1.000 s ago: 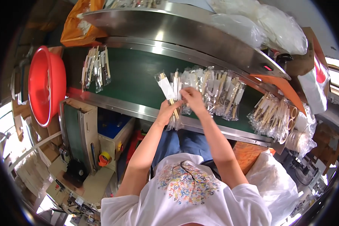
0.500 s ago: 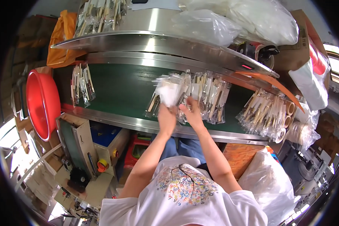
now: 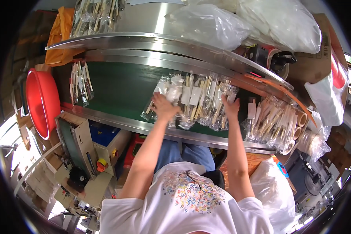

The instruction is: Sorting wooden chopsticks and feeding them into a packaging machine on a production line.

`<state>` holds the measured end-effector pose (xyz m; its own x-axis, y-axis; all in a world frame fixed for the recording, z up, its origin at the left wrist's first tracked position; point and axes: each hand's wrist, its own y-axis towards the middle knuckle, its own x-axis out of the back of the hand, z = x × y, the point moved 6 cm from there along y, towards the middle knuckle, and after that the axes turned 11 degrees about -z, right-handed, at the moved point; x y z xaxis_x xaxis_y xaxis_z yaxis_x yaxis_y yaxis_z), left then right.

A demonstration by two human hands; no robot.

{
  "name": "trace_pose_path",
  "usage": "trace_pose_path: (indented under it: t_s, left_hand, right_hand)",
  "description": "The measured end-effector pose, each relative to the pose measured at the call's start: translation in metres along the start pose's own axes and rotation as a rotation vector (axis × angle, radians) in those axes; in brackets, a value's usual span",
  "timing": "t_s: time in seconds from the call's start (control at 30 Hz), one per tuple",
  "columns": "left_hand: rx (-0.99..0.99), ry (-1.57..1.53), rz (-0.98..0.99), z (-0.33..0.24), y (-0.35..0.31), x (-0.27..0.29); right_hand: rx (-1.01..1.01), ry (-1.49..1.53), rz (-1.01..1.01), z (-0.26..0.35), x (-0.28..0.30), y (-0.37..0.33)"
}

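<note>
A row of clear plastic packets (image 3: 199, 103), with pale thin sticks and white pieces inside, lies across the green belt in front of me. My left hand (image 3: 164, 108) rests on the packets at the row's left end, fingers spread. At the right end, my right hand (image 3: 231, 107) touches the outer packets with thumb and fingers apart. Between the hands the packets lie side by side, some overlapping. Farther right sits another heap of similar packets (image 3: 271, 119), and a small group of packets (image 3: 81, 84) lies at the belt's left end.
A metal shelf (image 3: 144, 41) runs along the belt's far side, with plastic bags (image 3: 210, 27) and more packets (image 3: 95, 17) on it. A red basin (image 3: 43, 103) stands at the left. Rolls (image 3: 298, 126) sit beyond the right heap; a metal rail (image 3: 144, 126) edges the near side.
My hands have moved apart, the left leftward and the right to the row's right end. The white-filled packets that were in my hands now lie in the row.
</note>
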<state>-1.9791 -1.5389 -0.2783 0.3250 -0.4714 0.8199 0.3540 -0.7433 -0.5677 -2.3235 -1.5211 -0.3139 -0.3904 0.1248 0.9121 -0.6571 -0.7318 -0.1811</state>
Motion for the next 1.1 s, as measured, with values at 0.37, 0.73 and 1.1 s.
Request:
trace_pose_path:
  t_s: [0.37, 0.73, 1.1]
  left_hand:
    - [0.172, -1.484, 0.687, -0.022, -0.071, -0.073]
    - [-0.078, -1.160, 0.301, -0.105, 0.035, 0.046]
    - [0.148, -1.912, 0.293, 0.124, -0.160, -0.019]
  right_hand:
    - [-0.180, 0.817, 0.533, 0.082, -0.007, -0.107]
    - [-0.352, 1.042, 0.679, 0.115, -0.027, 0.011]
    - [-0.303, 0.576, 1.405, 0.113, -0.040, -0.241]
